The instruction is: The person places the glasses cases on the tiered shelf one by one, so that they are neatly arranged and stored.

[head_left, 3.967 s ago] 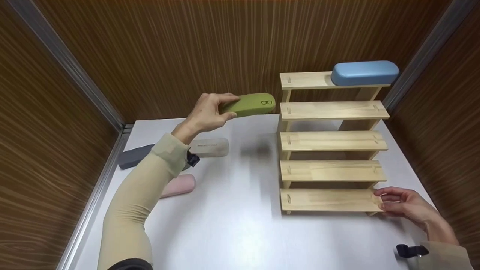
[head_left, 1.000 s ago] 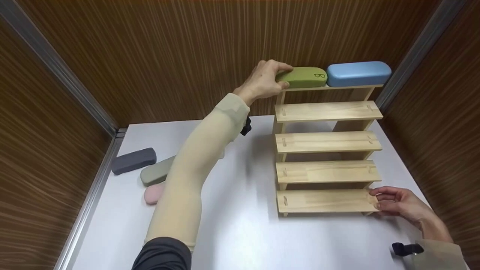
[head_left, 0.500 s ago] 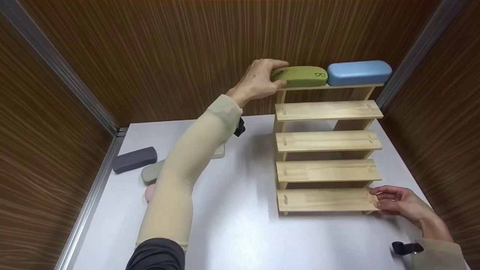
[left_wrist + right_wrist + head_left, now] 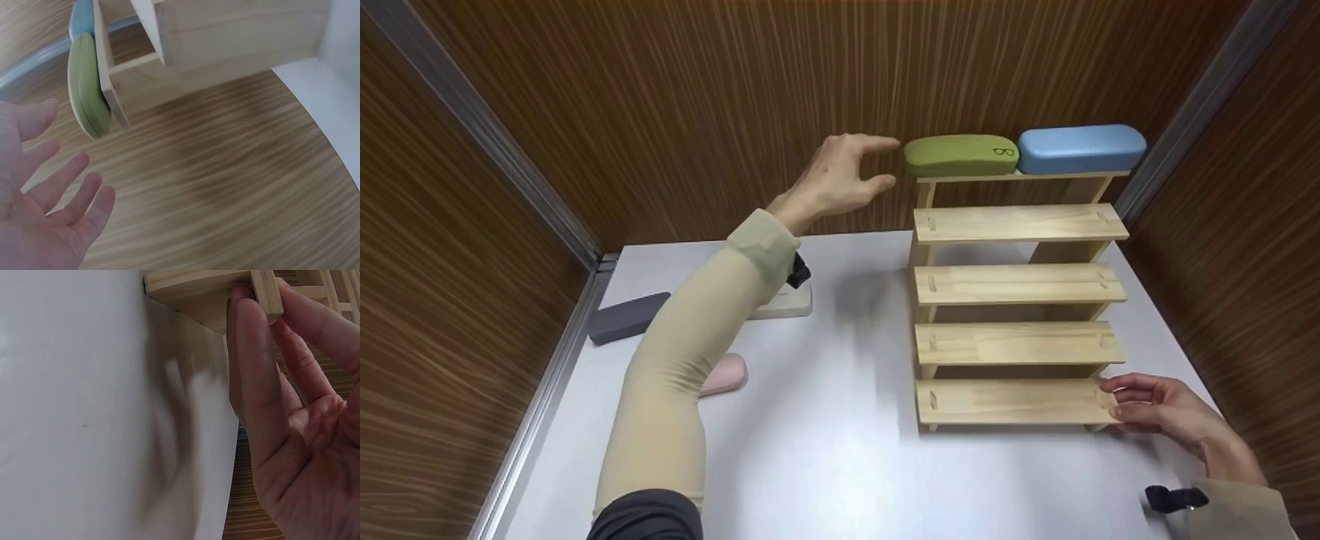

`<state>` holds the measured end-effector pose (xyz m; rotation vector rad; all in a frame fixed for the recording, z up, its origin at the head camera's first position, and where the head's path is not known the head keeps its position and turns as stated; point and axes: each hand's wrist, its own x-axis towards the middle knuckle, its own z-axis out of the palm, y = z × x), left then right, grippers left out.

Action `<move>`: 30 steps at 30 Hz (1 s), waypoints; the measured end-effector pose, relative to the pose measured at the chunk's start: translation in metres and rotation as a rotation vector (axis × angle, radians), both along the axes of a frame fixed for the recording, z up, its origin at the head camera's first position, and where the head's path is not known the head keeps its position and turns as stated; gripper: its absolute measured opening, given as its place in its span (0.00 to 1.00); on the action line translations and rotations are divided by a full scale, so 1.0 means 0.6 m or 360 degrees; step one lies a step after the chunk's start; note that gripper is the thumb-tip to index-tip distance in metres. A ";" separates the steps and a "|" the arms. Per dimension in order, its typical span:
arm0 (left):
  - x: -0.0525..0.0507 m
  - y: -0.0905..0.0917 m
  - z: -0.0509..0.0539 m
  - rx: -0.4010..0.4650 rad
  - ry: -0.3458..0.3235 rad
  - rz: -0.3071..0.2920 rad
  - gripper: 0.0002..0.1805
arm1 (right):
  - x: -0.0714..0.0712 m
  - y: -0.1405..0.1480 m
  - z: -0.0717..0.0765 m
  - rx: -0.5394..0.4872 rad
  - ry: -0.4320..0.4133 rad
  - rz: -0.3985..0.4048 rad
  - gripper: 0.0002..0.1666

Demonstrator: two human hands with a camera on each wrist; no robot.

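Brown woodgrain panels (image 4: pixel 720 90) box in your white worktop (image 4: pixel 825 472), and your left sleeve (image 4: pixel 660 375) kinda blocks things, covering bits of all three cases visible down there: one dark grey case (image 4: pixel 626 319), one pink case (image 4: pixel 727 373), one off-white case (image 4: pixel 789 304). Your five-shelf wooden rack (image 4: pixel 1020 285) has two up top, green case (image 4: pixel 956 156) just beside blue case (image 4: pixel 1084 150). Your left hand (image 4: pixel 836 176) is near the green one, fingers spread, holding nothing; your right hand (image 4: pixel 1174 412) pinches the bottom shelf (image 4: pixel 1012 401) at its right end.

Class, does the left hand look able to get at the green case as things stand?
Probably yes. The left hand, holding nothing, is just short of the green case; the case's near end juts past the wooden rack, and nothing visible stands between.
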<state>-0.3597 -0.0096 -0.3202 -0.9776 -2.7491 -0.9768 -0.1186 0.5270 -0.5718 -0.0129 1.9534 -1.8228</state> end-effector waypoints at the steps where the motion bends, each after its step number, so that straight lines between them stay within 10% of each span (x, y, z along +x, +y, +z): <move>1: 0.001 -0.006 -0.002 0.0001 0.0001 0.0002 0.31 | -0.001 0.001 0.000 0.0007 -0.0002 0.0002 0.28; 30: 0.076 -0.190 -0.122 0.0063 -0.0215 0.0059 0.27 | 0.001 0.005 0.006 0.0071 0.0002 0.0002 0.27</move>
